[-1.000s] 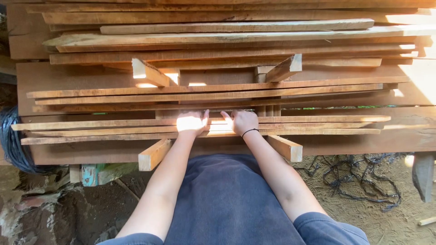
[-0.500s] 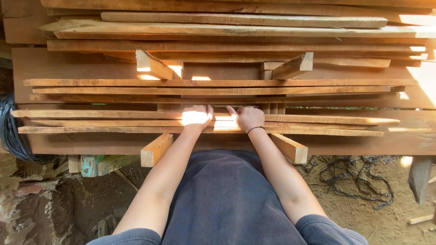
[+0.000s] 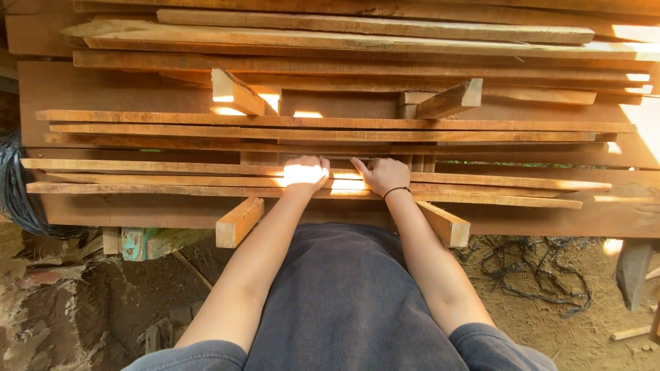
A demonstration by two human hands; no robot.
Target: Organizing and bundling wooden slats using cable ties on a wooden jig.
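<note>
A stack of long thin wooden planks lies crosswise in front of me, layered with short spacer blocks. My left hand, lit by a bright sun patch, rests palm down on the nearest layer of planks with its fingers curled over the far edge. Close beside it, my right hand, with a dark band on the wrist, lies flat on the same planks, its fingers pointing away. Whether either hand grips a plank cannot be made out.
More plank layers rise behind, with angled spacer blocks between them. A second spacer block juts out at the right. Dark cord lies tangled on the sandy ground at right; a black coil sits at left.
Both hands have slid slightly farther onto the planks and a little to the right. The view has shifted, so the stack sits a bit higher in the frame.
</note>
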